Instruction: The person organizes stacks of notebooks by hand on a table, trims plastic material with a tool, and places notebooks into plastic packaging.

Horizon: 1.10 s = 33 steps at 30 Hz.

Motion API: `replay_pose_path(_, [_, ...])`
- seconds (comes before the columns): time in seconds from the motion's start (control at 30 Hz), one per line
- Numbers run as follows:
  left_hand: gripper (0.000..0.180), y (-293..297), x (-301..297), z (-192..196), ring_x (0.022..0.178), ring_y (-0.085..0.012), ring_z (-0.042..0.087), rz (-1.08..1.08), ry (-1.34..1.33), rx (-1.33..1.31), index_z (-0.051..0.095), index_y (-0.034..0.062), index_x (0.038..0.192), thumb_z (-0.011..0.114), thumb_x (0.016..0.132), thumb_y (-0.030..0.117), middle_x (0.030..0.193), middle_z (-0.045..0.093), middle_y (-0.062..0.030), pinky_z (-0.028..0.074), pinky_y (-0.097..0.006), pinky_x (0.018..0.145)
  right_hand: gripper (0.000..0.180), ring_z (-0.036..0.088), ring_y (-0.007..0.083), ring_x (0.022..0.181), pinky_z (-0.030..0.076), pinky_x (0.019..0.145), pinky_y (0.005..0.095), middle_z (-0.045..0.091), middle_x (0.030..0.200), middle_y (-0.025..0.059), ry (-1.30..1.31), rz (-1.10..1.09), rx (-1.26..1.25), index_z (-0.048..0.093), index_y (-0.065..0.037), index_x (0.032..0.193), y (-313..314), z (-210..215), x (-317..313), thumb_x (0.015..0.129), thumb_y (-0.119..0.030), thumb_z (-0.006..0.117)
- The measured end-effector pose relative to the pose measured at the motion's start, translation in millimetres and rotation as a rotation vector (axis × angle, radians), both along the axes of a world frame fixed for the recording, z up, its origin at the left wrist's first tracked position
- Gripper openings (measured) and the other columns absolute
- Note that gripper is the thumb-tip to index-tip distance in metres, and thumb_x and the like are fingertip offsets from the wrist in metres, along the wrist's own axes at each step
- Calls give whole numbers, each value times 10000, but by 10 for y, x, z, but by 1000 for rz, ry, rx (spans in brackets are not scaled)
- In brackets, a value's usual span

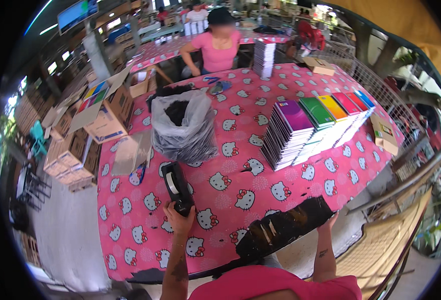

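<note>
My left hand (179, 218) grips the near end of a black tape dispenser (182, 188) on the table. A pale roll of tape (171, 181) sits in it. My right hand (326, 223) is at the table's near right edge, beside a black, torn patch (285, 227) with brown marks; its fingers are too small and partly hidden to read. Beyond the dispenser stands a clear plastic bag (184, 127) with black material inside. To its left lie a flat cardboard piece (131, 154) and a blue-handled tool (139, 175), probably scissors.
Stacked spiral notebooks (291, 116) in purple, green, yellow, red and blue stand on the right. Another notebook stack (264, 59) is at the far edge, near a person in pink (215, 50). Small cardboard boxes (319, 66) lie farther right. An open carton (105, 112) stands left of the table.
</note>
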<state>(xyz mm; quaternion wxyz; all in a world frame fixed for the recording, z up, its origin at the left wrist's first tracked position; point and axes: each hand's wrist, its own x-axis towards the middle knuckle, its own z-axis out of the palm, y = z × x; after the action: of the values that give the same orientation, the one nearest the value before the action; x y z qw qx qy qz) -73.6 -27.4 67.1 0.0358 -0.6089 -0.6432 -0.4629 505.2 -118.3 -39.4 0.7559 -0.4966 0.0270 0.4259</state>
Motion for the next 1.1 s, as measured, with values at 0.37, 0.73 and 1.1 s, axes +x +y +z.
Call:
replay_pose_path(0.37, [669,82,485,36,1071,-354,523,227,-431,-161,434,-11,1199,837,722,228,1161,503,-207,431,-422,920,928,498,369,1252,449,1017,528,424,1453,139,140,-6,64,348,-146,1464,140,21,384,823,-818,334])
replay_pose_path(0.73, [393,333,-721,127,985,-401,568,309,-392,-130,549,-2,1141,611,920,317,1057,594,-224,461,-455,842,1000,380,360,1365,376,1013,573,353,1525,102,-151,50,-316,248,-178,1525,194,21,462,792,-850,358])
replay_pose_path(1.1, [293,1919,-2103,170,1066,-362,555,478,223,-283,638,30,1067,600,827,195,1065,626,-192,434,-489,922,983,468,295,1175,390,878,569,464,1378,52,-84,180,-635,369,-261,1438,34,-203,1144,682,-874,505])
